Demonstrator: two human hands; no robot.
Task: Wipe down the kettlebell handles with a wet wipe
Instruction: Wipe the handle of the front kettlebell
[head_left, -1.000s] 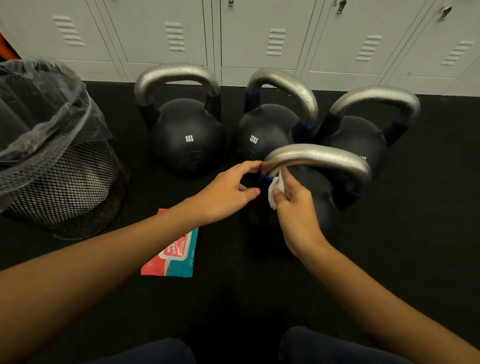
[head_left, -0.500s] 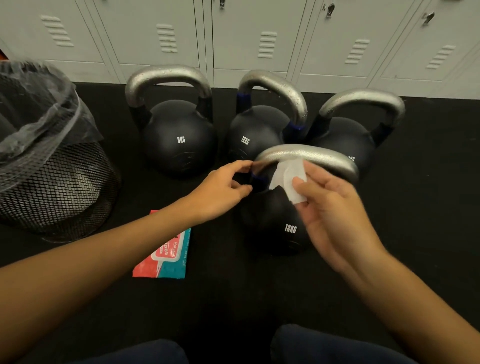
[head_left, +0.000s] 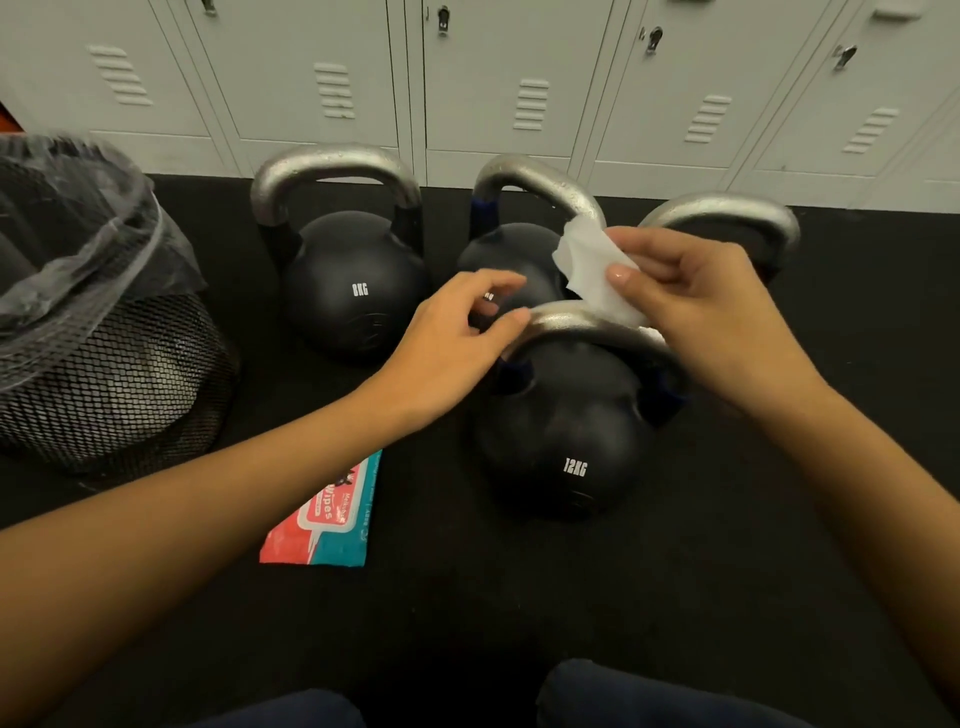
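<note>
Several black kettlebells with silver handles stand on the black floor. The nearest, marked 12KG (head_left: 566, 441), has its handle (head_left: 576, 319) just under my hands. My right hand (head_left: 696, 312) pinches a white wet wipe (head_left: 592, 270) and holds it above the right half of that handle. My left hand (head_left: 457, 338) hovers at the handle's left end, fingers loosely curled, thumb tip touching the metal. Behind stand an 8KG kettlebell (head_left: 353, 286), a middle one (head_left: 514, 249) and a right one (head_left: 727, 213), partly hidden by my right hand.
A black mesh bin (head_left: 104, 364) with a plastic liner stands at the left. A red and teal wet wipes pack (head_left: 327, 514) lies on the floor under my left forearm. Grey lockers (head_left: 519, 78) line the back. My knees show at the bottom edge.
My right hand has lifted the wipe from under the handle's left end up and to the right, above the handle. The left hand stays by the handle's left end.
</note>
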